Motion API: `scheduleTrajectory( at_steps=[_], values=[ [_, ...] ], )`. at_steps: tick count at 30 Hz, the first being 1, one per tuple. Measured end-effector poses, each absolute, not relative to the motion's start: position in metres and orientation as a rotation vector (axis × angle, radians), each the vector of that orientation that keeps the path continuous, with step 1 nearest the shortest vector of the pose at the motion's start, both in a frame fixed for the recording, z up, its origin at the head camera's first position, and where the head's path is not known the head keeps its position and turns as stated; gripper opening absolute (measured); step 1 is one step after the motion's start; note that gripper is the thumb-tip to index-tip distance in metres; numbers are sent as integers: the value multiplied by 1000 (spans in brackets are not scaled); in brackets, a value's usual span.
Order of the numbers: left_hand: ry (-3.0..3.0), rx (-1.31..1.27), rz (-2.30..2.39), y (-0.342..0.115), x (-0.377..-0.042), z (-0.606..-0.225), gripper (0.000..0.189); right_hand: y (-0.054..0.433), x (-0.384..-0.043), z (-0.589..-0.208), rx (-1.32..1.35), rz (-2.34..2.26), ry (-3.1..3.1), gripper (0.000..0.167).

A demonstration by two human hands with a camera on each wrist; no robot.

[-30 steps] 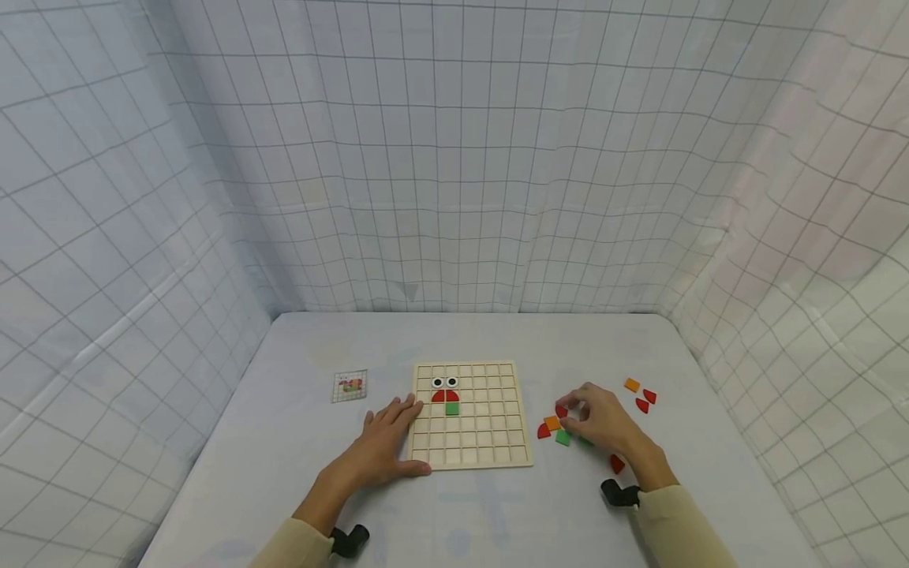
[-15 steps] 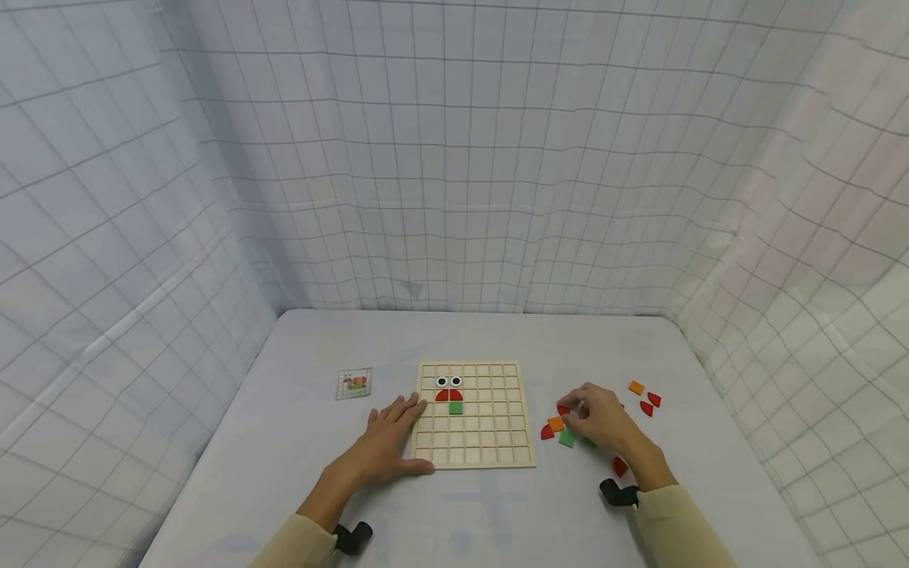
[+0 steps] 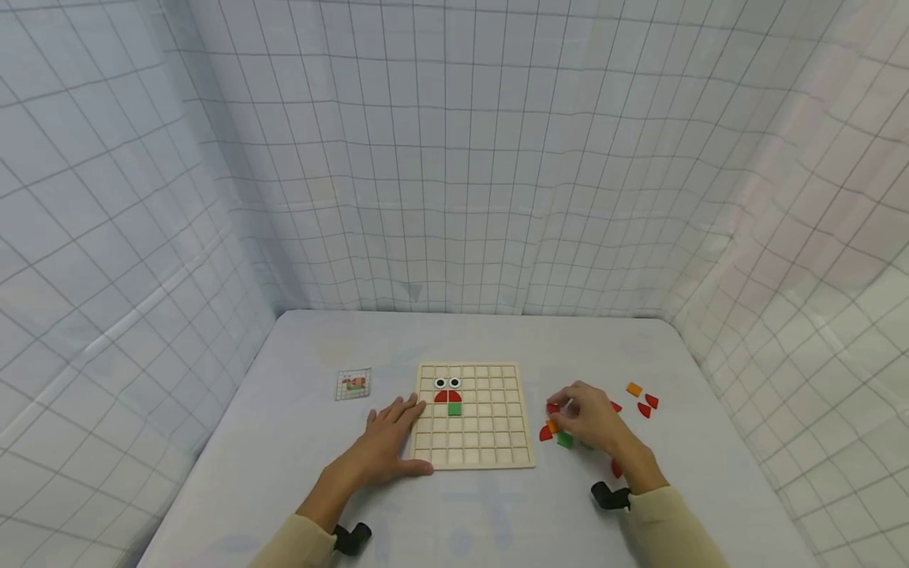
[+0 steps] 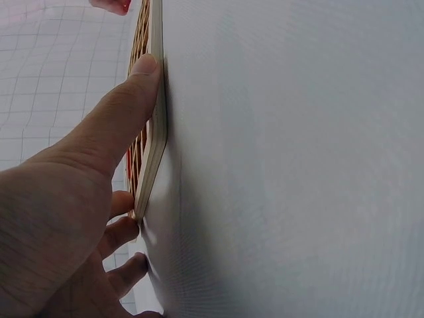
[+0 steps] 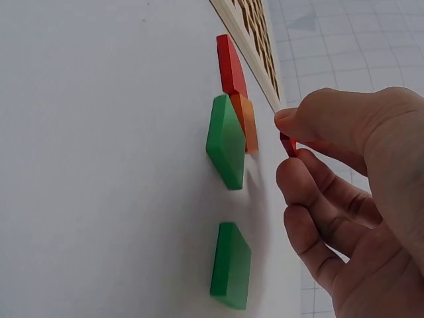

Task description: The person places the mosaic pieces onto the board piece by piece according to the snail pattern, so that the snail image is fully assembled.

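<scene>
A square wooden grid board (image 3: 490, 426) lies mid-table. My left hand (image 3: 387, 442) rests at its front left corner, fingers spread along the left edge and thumb (image 4: 126, 109) on the front edge. Two eye tiles (image 3: 447, 383), two red quarter-circle tiles (image 3: 448, 396) and one green square tile (image 3: 454, 409) sit in the board's cells. To the right of the board, my right hand (image 3: 589, 414) pinches a red quarter-circle tile (image 5: 289, 144) between thumb and fingers, above the table. Beneath and beside it lie an orange tile (image 5: 246, 122), green tiles (image 5: 226, 142) and another red tile (image 5: 230, 65).
A small picture card (image 3: 353, 384) lies left of the board. Farther right on the table are an orange square tile (image 3: 634, 389) and two red tiles (image 3: 651, 401). Another red tile (image 3: 616, 468) lies by my right wrist. Gridded white curtains (image 3: 454, 158) surround the table.
My right hand has shifted slightly left toward the board and lifted with the pinched red tile. My left hand stays on the board's corner. The tiles on the board are unchanged.
</scene>
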State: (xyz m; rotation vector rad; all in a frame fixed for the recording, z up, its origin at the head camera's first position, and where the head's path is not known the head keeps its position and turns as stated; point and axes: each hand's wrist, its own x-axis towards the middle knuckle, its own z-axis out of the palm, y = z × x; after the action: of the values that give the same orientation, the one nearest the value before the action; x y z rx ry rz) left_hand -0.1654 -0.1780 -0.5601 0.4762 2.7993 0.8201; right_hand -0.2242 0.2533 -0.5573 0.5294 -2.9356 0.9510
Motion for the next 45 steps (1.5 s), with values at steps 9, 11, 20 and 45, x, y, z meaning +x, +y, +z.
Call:
scheduleTrajectory(
  at_steps=[9,11,20,45],
  values=[
    [2787,466,836,-178,-164,-561,121,230,-224,-553,590,1006,-2926,17],
    [2789,467,832,-178,-164,-562,121,225,-224,-553,626,1013,-2917,18],
    [2798,472,817,-179,-163,-559,120,191,-223,-548,832,1060,-2846,18],
    [2792,487,851,-179,-165,-559,120,99,-222,-559,1046,1070,-2807,1]
  ],
)
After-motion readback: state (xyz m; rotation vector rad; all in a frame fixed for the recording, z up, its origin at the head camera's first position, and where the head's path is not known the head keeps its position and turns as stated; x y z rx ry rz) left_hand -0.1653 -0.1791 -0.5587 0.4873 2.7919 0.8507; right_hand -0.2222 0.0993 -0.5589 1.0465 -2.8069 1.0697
